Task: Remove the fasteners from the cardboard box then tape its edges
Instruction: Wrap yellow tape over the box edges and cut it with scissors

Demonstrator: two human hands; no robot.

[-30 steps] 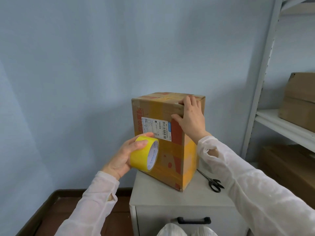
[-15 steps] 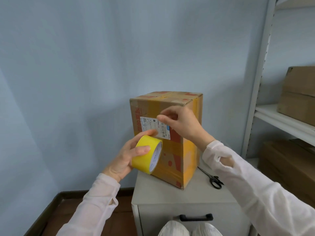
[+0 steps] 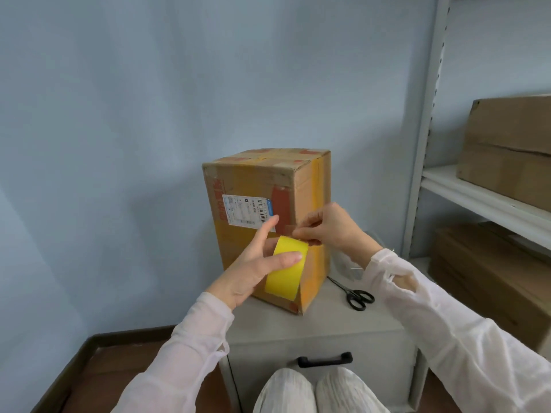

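My left grip (image 3: pixel 253 269) wraps the yellow tape roll (image 3: pixel 286 268) at frame centre, before the cardboard box (image 3: pixel 262 186) on the tabletop (image 3: pixel 343 320); my right grip (image 3: pixel 331 228) pinches the tape end (image 3: pixel 286 230). I should peel slowly, straight, holding the roll steady so it doesn't split.

The tall brown cardboard box (image 3: pixel 265 189) stood upright on the low grey cabinet (image 3: pixel 328 320). The black-handled steel scissors (image 3: pixel 354 295) lay flat on the same top, just right of the box. The yellow roll of tape (image 3: pixel 284 271) was before the box's near face, held by the left hand (image 3: pixel 250 266); the right hand (image 3: pixel 331 231) pinched at its upper edge. The white metal shelving rack (image 3: pixel 429 114) stood at right, with a brown carton (image 3: pixel 507 138) on its shelf.
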